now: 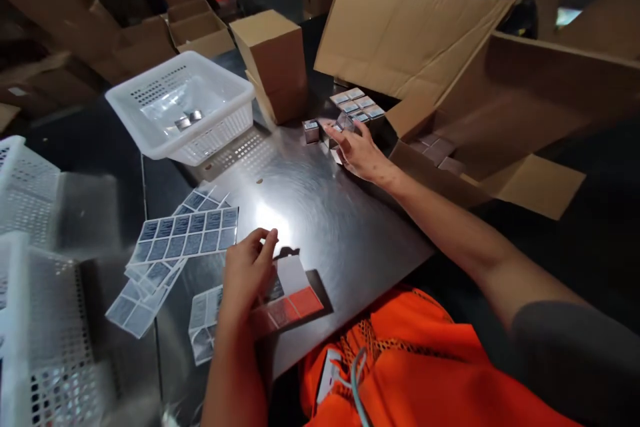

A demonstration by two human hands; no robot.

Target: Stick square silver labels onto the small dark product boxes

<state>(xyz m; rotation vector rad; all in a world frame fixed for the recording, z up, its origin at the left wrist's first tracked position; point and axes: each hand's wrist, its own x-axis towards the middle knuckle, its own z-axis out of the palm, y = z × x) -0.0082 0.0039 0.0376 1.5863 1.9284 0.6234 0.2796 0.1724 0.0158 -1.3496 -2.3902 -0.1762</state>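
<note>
At the far side of the metal table my right hand (361, 152) has its fingers curled round a small box (345, 121), beside a group of similar small boxes (357, 104). Another small box (311, 131) stands just left of the fingers. Nearer to me, my left hand (250, 263) is closed in a pinch above the table; whatever is in it, if anything, is too small to see. To its left lie overlapping sheets of dark labels (187, 235). Partly behind the left wrist is a sheet with red and white squares (303, 300).
A white plastic basket (227, 103) holding a few small items stands at the back left. Next to it is an upright cardboard box (277, 60). A large open carton (525, 100) with small boxes inside fills the right. More white baskets (30, 193) edge the left.
</note>
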